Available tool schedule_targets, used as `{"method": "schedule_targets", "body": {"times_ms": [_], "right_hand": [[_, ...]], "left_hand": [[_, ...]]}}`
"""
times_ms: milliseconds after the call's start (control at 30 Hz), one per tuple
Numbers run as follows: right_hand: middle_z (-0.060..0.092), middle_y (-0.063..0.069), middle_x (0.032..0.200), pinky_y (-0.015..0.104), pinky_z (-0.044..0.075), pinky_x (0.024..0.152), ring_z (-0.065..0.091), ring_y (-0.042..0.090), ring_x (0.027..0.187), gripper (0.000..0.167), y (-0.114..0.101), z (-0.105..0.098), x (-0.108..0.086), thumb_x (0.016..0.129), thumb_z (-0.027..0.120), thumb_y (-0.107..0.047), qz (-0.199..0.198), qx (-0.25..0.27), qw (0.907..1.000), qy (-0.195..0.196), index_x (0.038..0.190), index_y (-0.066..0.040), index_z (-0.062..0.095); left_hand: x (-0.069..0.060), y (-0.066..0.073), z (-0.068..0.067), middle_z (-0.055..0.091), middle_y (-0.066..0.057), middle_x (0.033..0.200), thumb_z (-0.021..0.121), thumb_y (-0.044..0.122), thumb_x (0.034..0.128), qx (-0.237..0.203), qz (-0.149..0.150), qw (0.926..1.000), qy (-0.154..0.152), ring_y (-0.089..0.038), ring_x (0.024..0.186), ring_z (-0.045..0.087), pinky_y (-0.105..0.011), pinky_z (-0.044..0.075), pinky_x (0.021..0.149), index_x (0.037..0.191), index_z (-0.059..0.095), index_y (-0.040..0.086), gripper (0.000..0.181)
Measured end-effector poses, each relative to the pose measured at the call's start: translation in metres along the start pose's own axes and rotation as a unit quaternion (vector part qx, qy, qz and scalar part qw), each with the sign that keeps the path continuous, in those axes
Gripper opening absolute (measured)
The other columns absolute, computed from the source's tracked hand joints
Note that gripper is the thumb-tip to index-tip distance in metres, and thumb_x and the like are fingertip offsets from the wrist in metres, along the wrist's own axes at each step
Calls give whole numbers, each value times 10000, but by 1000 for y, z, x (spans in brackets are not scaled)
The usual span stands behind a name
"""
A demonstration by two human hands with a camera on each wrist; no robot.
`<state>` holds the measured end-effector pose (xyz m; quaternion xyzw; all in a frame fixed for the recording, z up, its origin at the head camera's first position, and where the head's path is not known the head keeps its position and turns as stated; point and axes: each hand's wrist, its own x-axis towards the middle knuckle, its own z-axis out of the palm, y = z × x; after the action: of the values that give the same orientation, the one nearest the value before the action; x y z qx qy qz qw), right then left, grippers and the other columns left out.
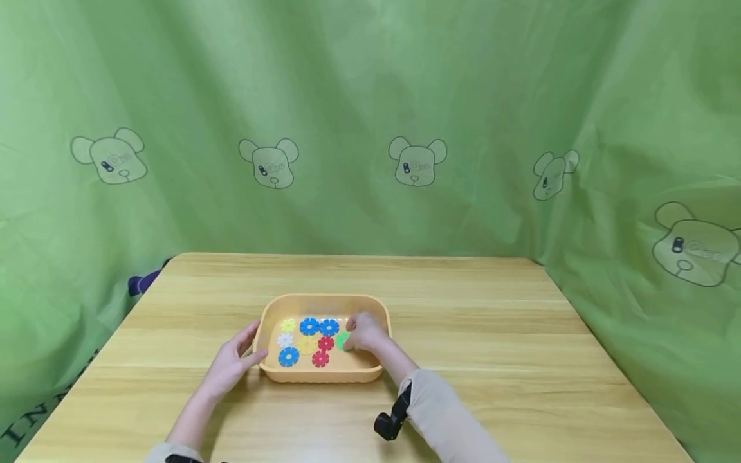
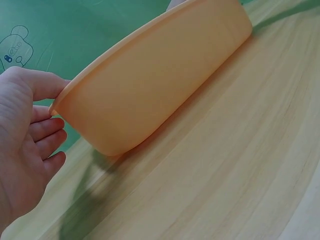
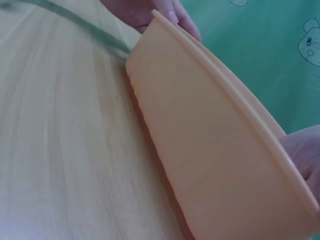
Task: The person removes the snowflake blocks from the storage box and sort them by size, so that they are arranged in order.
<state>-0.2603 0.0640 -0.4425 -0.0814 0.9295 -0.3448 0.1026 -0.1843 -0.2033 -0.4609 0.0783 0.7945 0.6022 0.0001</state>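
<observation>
A light-orange plastic basin (image 1: 321, 377) stands on the table with several notched, flower-shaped plastic discs on its floor. Over its left rim lies the thumb of my left hand (image 1: 228, 366); in the left wrist view that hand (image 2: 25, 135) pinches the rim, its other fingers outside the wall. My right hand (image 1: 367, 334) reaches inside at the right end and holds a green disc (image 1: 342, 340) between thumb and fingers. Beside it lie red discs (image 1: 320, 359), blue discs (image 1: 288, 357), yellow discs (image 1: 288, 325) and a white disc (image 1: 285, 340). The basin wall hides the right fingertips in the right wrist view.
The wooden table (image 1: 492, 360) reaches to a green curtain (image 1: 370, 212) printed with bear heads, which hangs behind and at the sides. A black strap with a camera (image 1: 393, 418) sits on the right wrist. Something purple (image 1: 141, 283) shows beyond the table's left edge.
</observation>
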Motion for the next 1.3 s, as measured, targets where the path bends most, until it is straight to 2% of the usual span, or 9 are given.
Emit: {"method": "schedule_targets", "body": {"times_ms": [167,267,433,533,733,900,1000,1167,1300], "right_hand": [[624,114,937,375,494,796,550,263,852,383,1,2,0,611,815,-39,-171,-271,9995,-32,942,39,641],[605,102,915,366,493,777,539,249,827,374,1,3,0,624,810,-34,-136,-282,9994,-119,942,32,625],[534,71,831,317,472,670,496,221,747,367,-2,2,-1,619,789,-6,-166,-190,9995,-179,892,-16,544],[518,78,812,305,459,637,483,226,726,363,-1,3,-1,622,767,24,-272,-117,9995,-121,877,-25,515],[546,67,799,271,442,589,485,191,678,249,1,3,0,674,704,61,-427,85,9990,141,867,-16,567],[533,60,703,214,443,490,481,139,561,209,-1,-3,0,697,678,89,-508,614,9966,205,877,30,591],[520,57,664,217,468,474,515,170,533,191,-2,-9,1,707,673,104,-575,977,9933,244,873,55,592],[541,67,713,326,557,580,575,223,604,183,-7,-25,1,753,649,87,-464,1525,9870,207,923,58,591],[556,87,775,348,568,637,554,164,625,202,-10,-42,2,782,648,66,-254,1883,9814,283,974,56,589]], "left_hand": [[0,0,-1,259,-269,1450,616,30,857,77,59,9999,29,-414,1324,249,-480,207,1087,1403,274,-89,655],[0,-1,0,262,-265,1451,622,33,854,34,78,10000,37,-413,1325,247,-486,208,1086,1402,281,-85,656],[0,-1,0,258,-258,1456,619,37,857,-2,72,10000,54,-413,1331,234,-502,199,1088,1407,284,-71,653],[-1,0,0,252,-254,1460,617,40,860,20,52,10000,65,-413,1333,227,-505,198,1087,1410,284,-64,651],[-1,1,1,241,-243,1468,618,39,857,-24,18,10000,65,-407,1340,214,-500,189,1091,1411,284,-60,655],[-1,2,1,234,-233,1474,621,53,857,-14,-43,10000,65,-410,1343,202,-496,184,1095,1412,287,-54,656],[-1,2,1,239,-230,1473,619,54,859,36,-76,9999,78,-409,1343,202,-494,186,1094,1412,291,-52,651],[-1,1,1,245,-224,1472,615,51,863,55,-87,9999,98,-402,1344,207,-488,190,1095,1412,294,-49,644],[-1,1,1,243,-225,1474,617,54,862,28,-48,9999,96,-403,1344,207,-496,190,1093,1416,290,-45,650]]}}
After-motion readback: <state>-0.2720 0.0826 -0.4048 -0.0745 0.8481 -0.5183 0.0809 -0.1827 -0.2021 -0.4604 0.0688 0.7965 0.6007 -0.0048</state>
